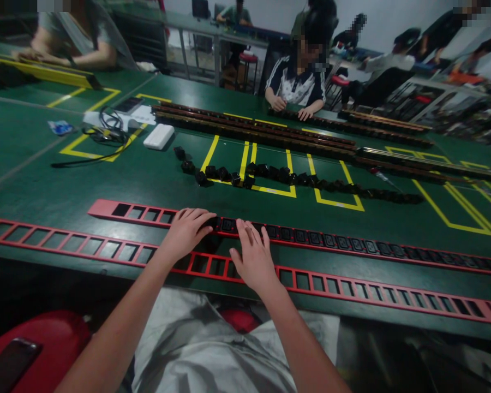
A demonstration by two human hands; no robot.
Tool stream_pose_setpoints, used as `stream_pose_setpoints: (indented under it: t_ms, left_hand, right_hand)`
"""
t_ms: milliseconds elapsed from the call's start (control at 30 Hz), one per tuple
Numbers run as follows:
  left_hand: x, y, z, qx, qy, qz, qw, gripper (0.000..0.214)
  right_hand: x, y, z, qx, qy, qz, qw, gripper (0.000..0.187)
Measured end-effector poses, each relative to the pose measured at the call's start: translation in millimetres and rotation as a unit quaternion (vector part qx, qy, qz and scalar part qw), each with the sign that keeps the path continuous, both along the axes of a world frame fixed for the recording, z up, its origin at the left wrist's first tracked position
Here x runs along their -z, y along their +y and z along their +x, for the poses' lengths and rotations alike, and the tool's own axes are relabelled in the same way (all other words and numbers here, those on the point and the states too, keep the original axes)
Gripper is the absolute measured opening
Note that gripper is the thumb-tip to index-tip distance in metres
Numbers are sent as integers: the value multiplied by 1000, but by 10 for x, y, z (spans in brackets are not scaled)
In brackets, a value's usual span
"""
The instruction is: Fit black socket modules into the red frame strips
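Note:
A long red metal strip point(100, 208) with square openings lies across the table; several black socket modules point(300, 236) fill its openings toward the right. My left hand point(184, 232) is over this strip, thumb and fingers closed about a black socket module point(214, 223) at the edge of the filled part. Fingers apart, my right hand point(256, 259) rests on the strip just right of a seated socket module point(228, 224). Nearer to me, a second red strip point(303, 280) with bare openings passes below both hands and is partly covered by them.
Loose black modules point(264, 170) form a row beyond the strips, over yellow tape outlines. Farther back are long dark strips point(245, 125), a white box point(159, 136), a black cable point(114, 128) and a screwdriver point(382, 176). A person point(297, 82) sits across the table point(155, 174).

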State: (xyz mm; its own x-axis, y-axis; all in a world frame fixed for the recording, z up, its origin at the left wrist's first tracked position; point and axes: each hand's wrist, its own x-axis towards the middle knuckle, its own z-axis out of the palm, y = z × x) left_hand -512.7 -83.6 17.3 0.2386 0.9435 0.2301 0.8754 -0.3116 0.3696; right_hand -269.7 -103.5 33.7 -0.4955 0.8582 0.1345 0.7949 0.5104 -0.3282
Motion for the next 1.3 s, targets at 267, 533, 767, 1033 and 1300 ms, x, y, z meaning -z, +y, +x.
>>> stream_pose_setpoints:
  t_ms: [267,533,767,1033,1300]
  left_hand:
    - [-16,-1,6,1,-2,3,1000,34]
    - [-32,-7,23,1,21,8,1000,35]
    - [-22,2,14,2,8,1,1000,35]
    - [-26,17,21,-5,4,-9,1000,32]
    - [-3,38,12,-6,2,-17,1000,31]
  right_hand:
    - [-19,-11,-6,-9,-29,12,999,53]
    - [-22,-11,-4,-2,-21,7,1000,64]
    - [-23,-14,-6,0,-25,12,1000,64]
    - [-19,-11,-17,-2,-33,17,999,62]
    - [-28,-12,-49,3,-41,18,999,54]
